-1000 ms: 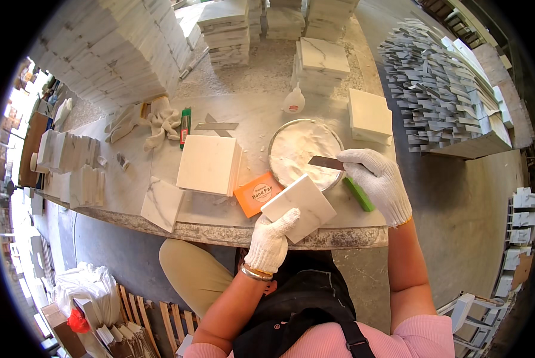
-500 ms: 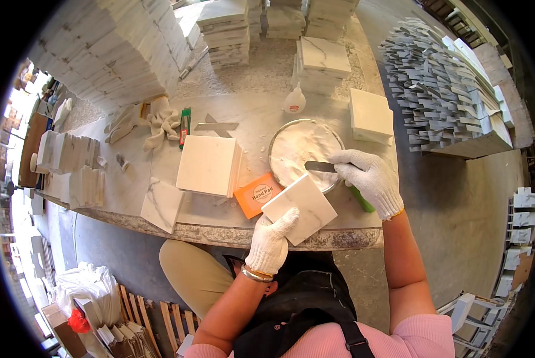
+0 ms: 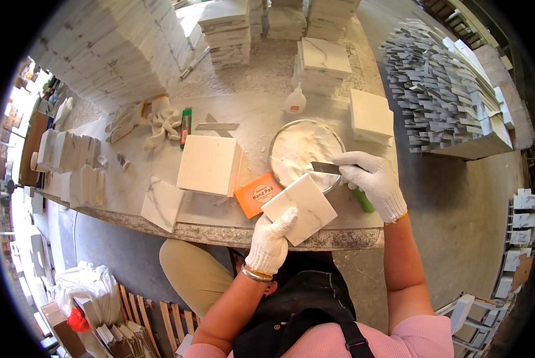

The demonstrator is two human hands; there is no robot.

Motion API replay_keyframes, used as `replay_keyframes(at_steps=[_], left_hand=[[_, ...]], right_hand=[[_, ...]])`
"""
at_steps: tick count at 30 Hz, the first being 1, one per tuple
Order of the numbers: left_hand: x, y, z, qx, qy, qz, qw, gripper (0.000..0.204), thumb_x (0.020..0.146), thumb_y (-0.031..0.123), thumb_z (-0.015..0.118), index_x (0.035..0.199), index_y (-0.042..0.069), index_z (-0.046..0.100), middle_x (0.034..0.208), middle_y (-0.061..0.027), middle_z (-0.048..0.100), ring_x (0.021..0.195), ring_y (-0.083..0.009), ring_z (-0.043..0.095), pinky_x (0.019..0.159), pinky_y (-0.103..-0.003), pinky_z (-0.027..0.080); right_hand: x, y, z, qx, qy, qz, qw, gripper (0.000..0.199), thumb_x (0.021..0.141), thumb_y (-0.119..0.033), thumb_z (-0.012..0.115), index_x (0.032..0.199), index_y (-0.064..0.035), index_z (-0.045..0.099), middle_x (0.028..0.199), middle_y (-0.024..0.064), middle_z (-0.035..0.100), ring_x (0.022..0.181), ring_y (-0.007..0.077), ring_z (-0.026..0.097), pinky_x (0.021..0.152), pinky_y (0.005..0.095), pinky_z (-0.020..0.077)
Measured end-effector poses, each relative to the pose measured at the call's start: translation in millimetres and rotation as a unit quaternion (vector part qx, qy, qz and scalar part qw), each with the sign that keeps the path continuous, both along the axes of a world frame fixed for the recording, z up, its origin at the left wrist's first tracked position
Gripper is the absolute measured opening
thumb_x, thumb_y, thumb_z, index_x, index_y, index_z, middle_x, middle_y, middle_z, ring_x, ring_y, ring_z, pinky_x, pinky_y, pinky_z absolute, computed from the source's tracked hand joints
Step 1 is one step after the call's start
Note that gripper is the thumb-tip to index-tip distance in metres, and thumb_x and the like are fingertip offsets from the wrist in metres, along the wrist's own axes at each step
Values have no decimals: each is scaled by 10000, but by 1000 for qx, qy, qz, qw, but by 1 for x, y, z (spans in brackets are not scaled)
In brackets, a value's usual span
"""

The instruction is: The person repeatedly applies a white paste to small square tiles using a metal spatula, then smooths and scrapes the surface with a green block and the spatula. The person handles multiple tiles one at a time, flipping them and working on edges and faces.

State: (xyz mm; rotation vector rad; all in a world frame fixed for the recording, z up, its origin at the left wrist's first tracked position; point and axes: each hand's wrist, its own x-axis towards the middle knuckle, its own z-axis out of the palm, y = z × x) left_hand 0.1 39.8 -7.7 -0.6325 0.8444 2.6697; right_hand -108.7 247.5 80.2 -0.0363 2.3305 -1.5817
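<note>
White-gloved right fingers (image 3: pixel 349 159) clamped on blade (image 3: pixel 325 168), palm down, left fingers (image 3: pixel 286 221) gripping tile (image 3: pixel 306 210)

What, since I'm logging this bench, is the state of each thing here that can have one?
Left hand: gloved, closed on veined tile
Right hand: gloved, closed on scraper blade
Veined tile: held, face showing
Scraper blade: held, seemingly paste-tipped
Bowl: uncovered, containing white paste
White paste: uneven
Bottle: seemingly upright
Spare gloves: crumpled, unworn
Loose blade: lying flat
Orange pad: lying flat
Cream tiles: stacked
Green block: partly hidden
</note>
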Motion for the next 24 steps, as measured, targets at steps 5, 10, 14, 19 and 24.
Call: replay_keyframes(at_steps=[5,10,14,19,24], left_hand=[[0,0,-1,2,-4,0,1000,491,964,104,664,1404,-46,504,1313,-145,627,1175,-290,650,1002,-441,551],[-1,1,0,24,0,8,1000,471,951,99,690,1375,-37,539,1271,-129,652,1118,-269,679,954,-407,573],[-1,1,-1,22,-6,14,1000,455,945,95,700,1359,-33,559,1252,-123,665,1089,-260,694,927,-388,585],[0,1,3,15,-6,15,1000,455,947,99,700,1359,-33,559,1250,-123,665,1082,-257,695,923,-384,585],[0,1,2,20,-1,9,1000,454,950,106,699,1359,-32,559,1248,-120,667,1083,-251,694,929,-383,582]], right_hand=[[7,3,6,-25,4,-17,1000,250,918,-57,636,1138,9,733,888,43,703,747,88,602,676,238,493],[12,2,7,-3,40,-9,999,243,906,-30,674,1138,-5,744,913,44,726,752,80,619,691,243,507],[14,-1,7,21,132,27,991,210,914,-31,684,1115,-7,744,977,65,743,829,109,656,753,251,519],[14,0,2,57,207,37,976,183,926,-35,680,1097,-11,741,1004,81,748,872,135,678,779,260,525],[16,4,-4,-19,93,-9,995,210,930,-14,647,1121,8,729,938,53,714,802,99,638,722,243,508]])
